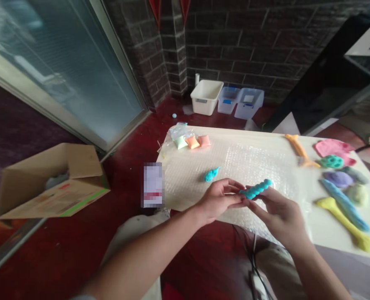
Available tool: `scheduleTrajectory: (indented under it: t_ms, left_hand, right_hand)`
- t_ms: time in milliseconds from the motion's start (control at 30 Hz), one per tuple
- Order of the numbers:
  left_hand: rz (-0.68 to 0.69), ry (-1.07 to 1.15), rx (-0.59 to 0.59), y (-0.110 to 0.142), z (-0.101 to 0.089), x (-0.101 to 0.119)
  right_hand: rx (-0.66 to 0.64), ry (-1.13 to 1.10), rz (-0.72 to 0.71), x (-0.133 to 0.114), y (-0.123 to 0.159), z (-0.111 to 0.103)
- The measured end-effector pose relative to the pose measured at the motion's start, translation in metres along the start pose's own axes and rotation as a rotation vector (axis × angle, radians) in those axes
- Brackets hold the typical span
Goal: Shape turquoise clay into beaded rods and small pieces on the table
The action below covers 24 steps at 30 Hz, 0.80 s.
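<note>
A turquoise, lumpy clay strip (257,190), like a row of joined balls, is held up over the near edge of the table. My left hand (220,198) pinches its left end between thumb and fingers. Along its underside and right part, my right hand (280,212) grips it with the fingers behind. A smaller turquoise clay piece (211,174) with a thin tip lies on the bubble wrap (187,179), just beyond my left hand.
Orange, pink and green packets (192,143) lie at the table's far left. Shaped clay pieces, among them a yellow one (344,221) and an orange one (299,150), lie on the right. A cardboard box (84,196) stands left; plastic bins (205,100) stand behind. Cables (253,254) hang below.
</note>
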<state>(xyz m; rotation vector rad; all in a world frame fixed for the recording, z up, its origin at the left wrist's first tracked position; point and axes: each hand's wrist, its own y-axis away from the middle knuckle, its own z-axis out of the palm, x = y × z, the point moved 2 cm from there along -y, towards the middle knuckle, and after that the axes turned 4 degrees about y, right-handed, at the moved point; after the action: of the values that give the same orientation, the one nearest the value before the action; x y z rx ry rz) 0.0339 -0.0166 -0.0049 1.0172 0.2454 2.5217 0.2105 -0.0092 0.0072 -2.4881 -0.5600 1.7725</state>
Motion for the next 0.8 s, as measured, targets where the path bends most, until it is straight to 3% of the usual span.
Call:
scheduleTrajectory:
  t_ms: [533, 800]
  left_hand:
    - [-0.019, 0.034, -0.034, -0.002, 0.000, 0.001]
    - [0.015, -0.152, -0.058, -0.002, -0.001, 0.001]
  right_hand:
    - [-0.045, -0.015, 0.037, 0.012, 0.003, -0.007]
    - [0.004, -0.010, 0.048, 0.007, 0.002, -0.006]
